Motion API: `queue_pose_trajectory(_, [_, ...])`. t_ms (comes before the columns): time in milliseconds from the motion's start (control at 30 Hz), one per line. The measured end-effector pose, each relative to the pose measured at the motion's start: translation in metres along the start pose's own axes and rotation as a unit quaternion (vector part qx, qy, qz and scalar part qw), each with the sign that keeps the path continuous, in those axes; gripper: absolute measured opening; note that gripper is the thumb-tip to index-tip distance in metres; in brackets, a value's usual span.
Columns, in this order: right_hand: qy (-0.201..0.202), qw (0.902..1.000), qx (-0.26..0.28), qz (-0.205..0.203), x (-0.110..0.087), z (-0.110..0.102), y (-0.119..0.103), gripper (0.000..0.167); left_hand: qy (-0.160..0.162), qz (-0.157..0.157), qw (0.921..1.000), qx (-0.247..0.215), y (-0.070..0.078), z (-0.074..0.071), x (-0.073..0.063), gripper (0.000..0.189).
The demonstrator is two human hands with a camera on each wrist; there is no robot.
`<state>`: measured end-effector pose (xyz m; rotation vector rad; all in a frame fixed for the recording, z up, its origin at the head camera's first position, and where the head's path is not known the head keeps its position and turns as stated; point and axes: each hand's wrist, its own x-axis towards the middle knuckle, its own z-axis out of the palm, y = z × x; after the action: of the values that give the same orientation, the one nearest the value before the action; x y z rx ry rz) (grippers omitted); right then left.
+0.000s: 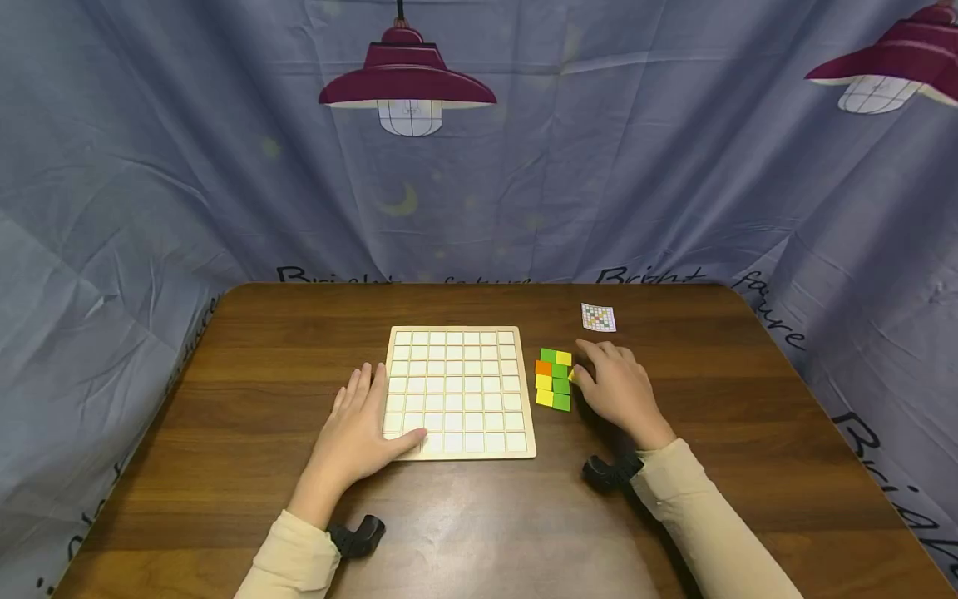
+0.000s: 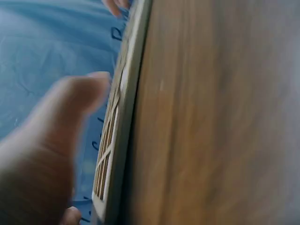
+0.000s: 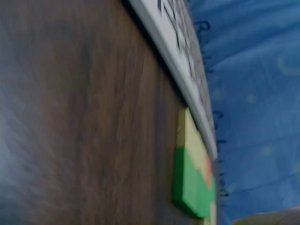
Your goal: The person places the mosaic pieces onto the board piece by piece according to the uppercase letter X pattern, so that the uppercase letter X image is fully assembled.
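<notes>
A pale wooden board with a grid of square recesses lies on the table. My left hand rests along its left side, fingers straight and thumb over the near left corner. In the left wrist view, the thumb shows blurred beside the board's edge. Right of the board, several green, yellow and orange square tiles sit in two columns. My right hand is beside them, thumb tip at a tilted yellow tile and index finger extended apart from the thumb.
A small printed card with a coloured grid pattern lies beyond the right hand. The brown wooden table is bordered by a blue-grey curtain at the back and sides. Each wrist wears a black camera mount.
</notes>
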<state>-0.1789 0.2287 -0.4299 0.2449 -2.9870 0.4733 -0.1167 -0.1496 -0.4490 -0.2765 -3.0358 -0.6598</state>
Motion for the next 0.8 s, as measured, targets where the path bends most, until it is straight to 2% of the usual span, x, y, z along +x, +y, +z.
queue_pose_trajectory(100, [-0.014,0.9999,0.0,-0.003,0.011,0.005,0.005,0.046,-0.008,0.006,0.9998,-0.016,-0.005,0.007,-0.004,0.13])
queue_pose_trajectory(200, [-0.027,0.9996,-0.001,-0.006,0.019,0.011,0.008,0.044,-0.01,0.008,0.9999,-0.011,-0.008,0.013,-0.008,0.139])
queue_pose_trajectory(400, [-0.035,0.9993,0.015,-0.002,0.027,0.017,0.012,0.034,0.002,0.016,0.9998,0.007,-0.005,0.022,-0.008,0.141])
queue_pose_trajectory(633, [-0.039,0.9956,0.081,0.029,0.029,0.02,0.02,0.027,0.003,0.015,0.9998,0.011,-0.001,0.026,-0.005,0.14])
queue_pose_trajectory(800, [-0.023,0.9905,0.129,0.041,0.032,0.02,0.023,0.018,0.008,0.017,0.9997,0.014,0.001,0.028,-0.003,0.138])
